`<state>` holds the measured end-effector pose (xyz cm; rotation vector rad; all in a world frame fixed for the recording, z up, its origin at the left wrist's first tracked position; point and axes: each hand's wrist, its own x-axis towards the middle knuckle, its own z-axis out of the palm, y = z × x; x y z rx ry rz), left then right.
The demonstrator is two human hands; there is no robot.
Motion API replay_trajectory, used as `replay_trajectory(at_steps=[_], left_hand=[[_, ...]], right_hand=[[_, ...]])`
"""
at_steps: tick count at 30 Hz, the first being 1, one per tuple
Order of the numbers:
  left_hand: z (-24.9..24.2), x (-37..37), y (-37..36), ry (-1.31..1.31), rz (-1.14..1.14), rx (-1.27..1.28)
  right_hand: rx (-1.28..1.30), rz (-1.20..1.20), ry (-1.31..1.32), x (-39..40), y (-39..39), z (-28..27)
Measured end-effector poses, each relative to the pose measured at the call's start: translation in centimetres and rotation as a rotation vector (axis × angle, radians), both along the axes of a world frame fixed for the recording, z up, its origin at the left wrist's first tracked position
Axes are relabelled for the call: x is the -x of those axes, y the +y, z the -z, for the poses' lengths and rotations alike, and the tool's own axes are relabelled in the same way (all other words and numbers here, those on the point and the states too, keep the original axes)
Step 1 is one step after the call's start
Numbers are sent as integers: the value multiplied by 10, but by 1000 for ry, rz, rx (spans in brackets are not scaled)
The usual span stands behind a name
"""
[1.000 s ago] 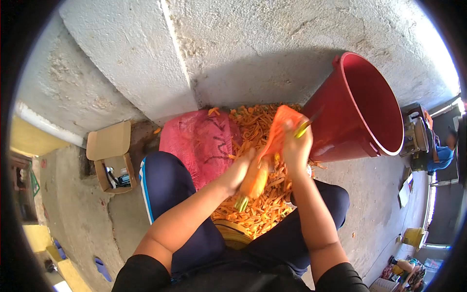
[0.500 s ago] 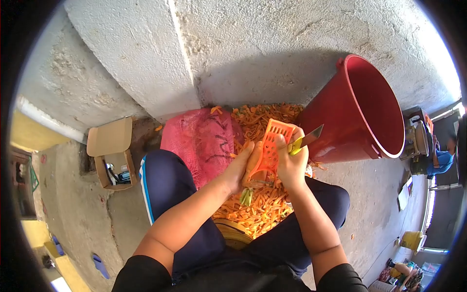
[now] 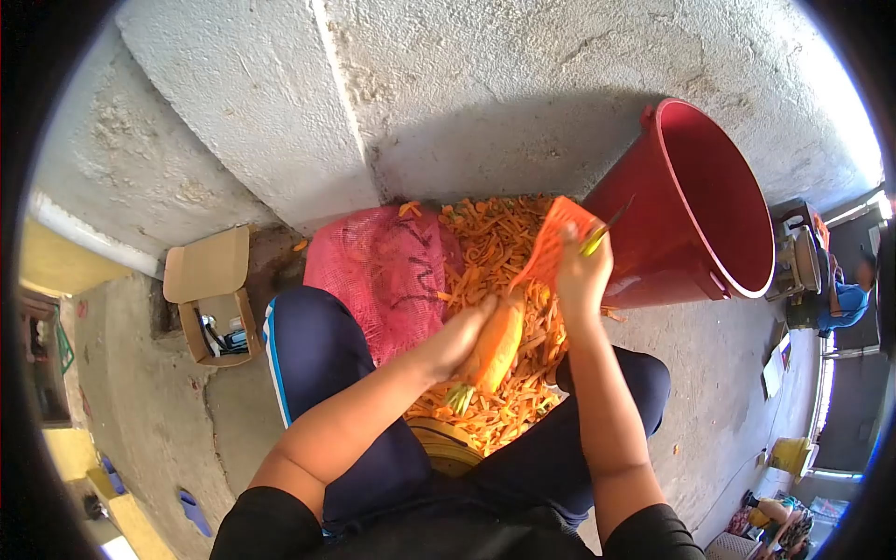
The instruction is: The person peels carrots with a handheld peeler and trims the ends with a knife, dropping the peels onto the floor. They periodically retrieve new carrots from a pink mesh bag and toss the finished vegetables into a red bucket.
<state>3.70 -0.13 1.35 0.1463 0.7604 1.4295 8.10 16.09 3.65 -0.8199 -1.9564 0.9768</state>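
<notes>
My left hand [image 3: 467, 338] is wrapped round a thick carrot [image 3: 500, 345], its cut green stem end pointing down toward my lap. Bright orange flesh shows along the side facing me. In my right hand [image 3: 584, 271] is an orange plastic peeler [image 3: 551, 245] with a slotted body, its lower end close to the carrot's upper tip. The same hand also grips a knife [image 3: 594, 242] by its yellow-green handle, the blade sticking out to the upper right. Below both hands lies a deep heap of carrot peelings [image 3: 504, 411].
A pink mesh sack [image 3: 378, 271] leans by the wall at the left of the peelings. On the right a large red bucket [image 3: 644, 233] stands tilted in view. An open cardboard box [image 3: 222, 322] with small items sits on the floor at left. A person [image 3: 847, 303] is at the far right.
My right hand has moved up and right with the peeler and knife, off the carrot's side. The carrot now shows a wide bright orange face, and the peeler has turned.
</notes>
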Motion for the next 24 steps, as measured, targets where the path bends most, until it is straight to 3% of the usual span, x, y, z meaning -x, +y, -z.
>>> replay_trajectory(at_steps=[3, 8, 13, 15, 21, 23, 24], left_hand=[[2, -11, -1, -6, 29, 17], [1, 9, 2, -228, -149, 109], [-8, 11, 3, -234, -234, 119], [4, 6, 10, -230, -355, 127], [5, 3, 15, -160, -386, 138], [5, 0, 5, 41, -225, 79], [4, -2, 1, 140, -141, 50]], right_hand=[[158, 124, -41, 2, 29, 2], [230, -110, 62, -2, -14, -15], [317, -382, 130, -13, -50, -17], [272, -365, 49, -14, -56, -15], [89, -236, -63, -10, -52, -16], [-40, -139, -2, -5, -29, 1], [50, -73, -8, -2, -19, -8]])
